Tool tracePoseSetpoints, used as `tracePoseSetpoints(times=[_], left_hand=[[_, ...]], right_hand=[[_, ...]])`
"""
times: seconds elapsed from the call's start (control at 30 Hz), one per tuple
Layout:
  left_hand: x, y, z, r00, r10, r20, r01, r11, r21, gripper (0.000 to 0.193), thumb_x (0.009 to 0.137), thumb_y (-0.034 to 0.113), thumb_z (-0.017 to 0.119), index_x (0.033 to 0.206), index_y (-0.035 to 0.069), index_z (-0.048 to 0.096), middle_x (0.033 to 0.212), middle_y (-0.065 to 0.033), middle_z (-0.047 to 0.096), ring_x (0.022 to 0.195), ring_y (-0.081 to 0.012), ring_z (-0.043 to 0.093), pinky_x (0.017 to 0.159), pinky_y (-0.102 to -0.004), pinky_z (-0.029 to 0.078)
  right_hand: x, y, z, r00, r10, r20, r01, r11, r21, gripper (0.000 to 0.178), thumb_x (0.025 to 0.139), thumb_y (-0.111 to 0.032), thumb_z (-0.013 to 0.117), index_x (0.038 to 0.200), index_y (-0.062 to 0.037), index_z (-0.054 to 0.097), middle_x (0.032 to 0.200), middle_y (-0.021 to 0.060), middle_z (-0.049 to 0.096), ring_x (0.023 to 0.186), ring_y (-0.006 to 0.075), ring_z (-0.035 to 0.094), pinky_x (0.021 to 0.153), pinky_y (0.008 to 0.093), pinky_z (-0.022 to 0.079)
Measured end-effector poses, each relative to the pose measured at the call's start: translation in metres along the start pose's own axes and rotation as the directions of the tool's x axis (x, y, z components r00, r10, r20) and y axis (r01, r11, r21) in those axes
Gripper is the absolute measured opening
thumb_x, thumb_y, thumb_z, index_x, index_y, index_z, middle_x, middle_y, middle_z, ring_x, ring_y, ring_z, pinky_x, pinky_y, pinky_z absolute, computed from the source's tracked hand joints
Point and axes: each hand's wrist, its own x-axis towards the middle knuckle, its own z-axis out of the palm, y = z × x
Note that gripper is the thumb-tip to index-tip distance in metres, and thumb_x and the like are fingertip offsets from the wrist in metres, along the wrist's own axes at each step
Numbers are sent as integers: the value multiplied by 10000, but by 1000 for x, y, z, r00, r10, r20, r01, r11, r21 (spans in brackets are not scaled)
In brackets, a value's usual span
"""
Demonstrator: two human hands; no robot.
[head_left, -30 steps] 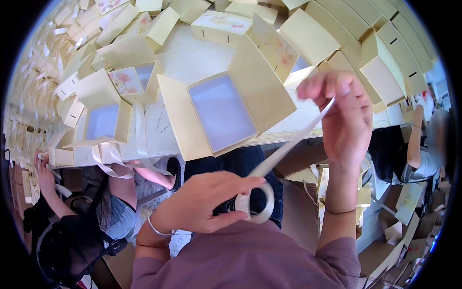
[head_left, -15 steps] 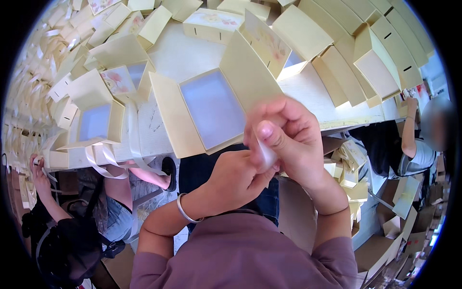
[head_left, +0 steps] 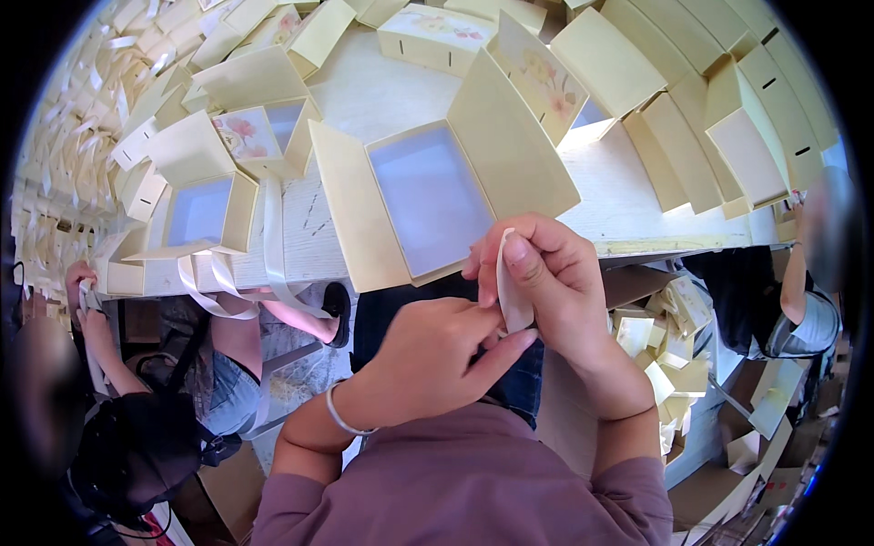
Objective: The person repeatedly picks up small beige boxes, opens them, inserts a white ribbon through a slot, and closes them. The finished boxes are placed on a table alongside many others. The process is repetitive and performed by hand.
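My right hand (head_left: 560,291) is closed on a short, pale white strip (head_left: 515,300), pinched between thumb and fingers. Whether it is ribbon or paper I cannot make out. My left hand (head_left: 437,350) meets it from the left, its thumb and index finger closing at the strip's lower end. Just beyond both hands lies an open cream box (head_left: 350,214), its flaps spread to either side and its inside pale bluish white. It sits at the near edge of the white table (head_left: 364,86).
Left of it stand more open cream boxes (head_left: 238,211), with white ribbons (head_left: 275,241) hanging over the table edge. Flower-printed boxes (head_left: 428,41) and stacked boxes (head_left: 746,127) line the back and right. People sit at both sides; a carton of cream pieces (head_left: 669,364) is at my right.
The view has shifted, so the boxes appear farther right. My hands have come slightly apart, and the white strip now shows more fully, standing upright between them.
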Motion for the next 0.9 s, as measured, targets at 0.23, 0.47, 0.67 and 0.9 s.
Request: tracePoseSetpoints(times=[0.23,0.47,0.67,0.9], left_hand=[[3,19,-29,866,13,-500,-3,1000,21,145,677,67,687,794,27,611,716,-80,565,556,-182,518,486,-252,423],[-6,1,-38,913,114,-392,-44,982,183,129,657,21,688,762,32,615,757,-86,571,567,-168,493,489,-240,403],[-6,-14,-48,743,31,-669,-8,999,37,129,754,18,598,881,3,578,783,-53,560,608,-74,469,497,-182,351],[0,-93,-65,730,-201,-653,224,973,-49,311,788,61,553,1087,-2,495,926,-59,564,792,-114,530,658,-233,435]], right_hand=[[-2,-16,6,951,289,108,-301,946,123,199,917,-184,405,873,-15,500,613,9,476,465,43,402,464,180,344],[7,4,8,953,-3,304,1,1000,9,163,895,-148,423,940,-15,506,632,-7,450,517,90,429,440,224,341],[32,-17,19,956,-126,266,291,536,-792,81,764,-50,509,830,-10,530,666,125,500,682,301,521,580,355,410],[91,32,15,938,-62,342,345,288,-894,78,674,19,483,717,21,548,681,176,557,710,333,561,608,398,449]])
